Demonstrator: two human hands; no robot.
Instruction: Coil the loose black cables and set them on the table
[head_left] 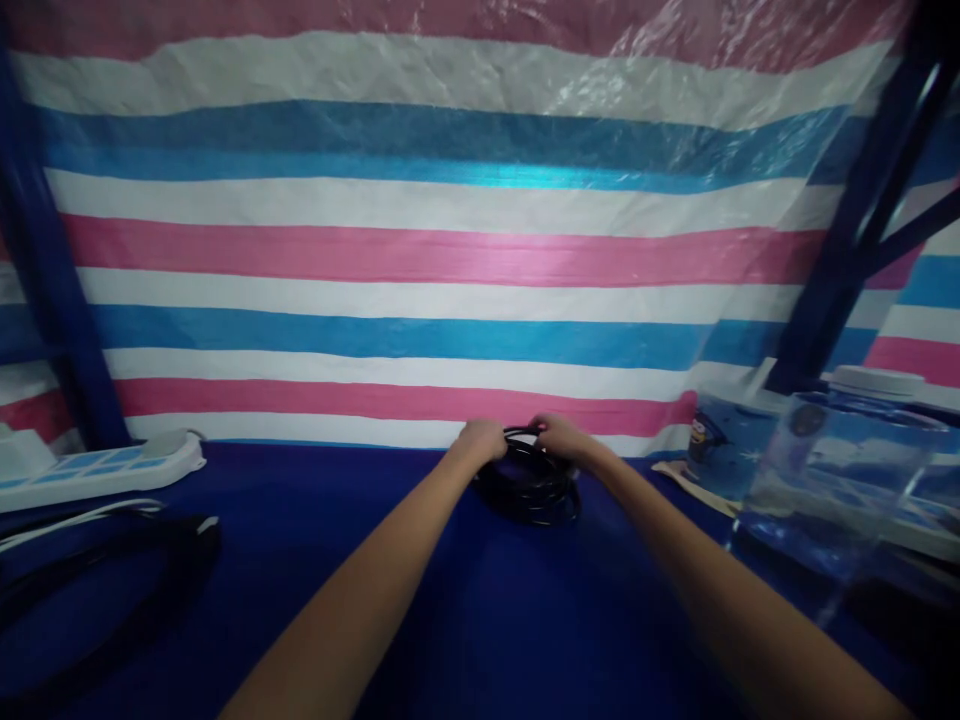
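Note:
A coil of black cable [529, 490] lies on the dark blue tabletop [315, 570], near its back edge. My left hand [482, 440] is closed on the coil's left side, and my right hand [561, 440] grips its upper right side. Both arms reach forward, one on either side of the coil. The fingertips are partly hidden and somewhat blurred.
On the left sit a white power strip [161, 465] and another black cable loop [180, 550] with a white cord. To the right stand a clear plastic container [832, 490] and a blue patterned cup [727, 440]. A striped sheet [420, 260] hangs behind, between dark blue posts.

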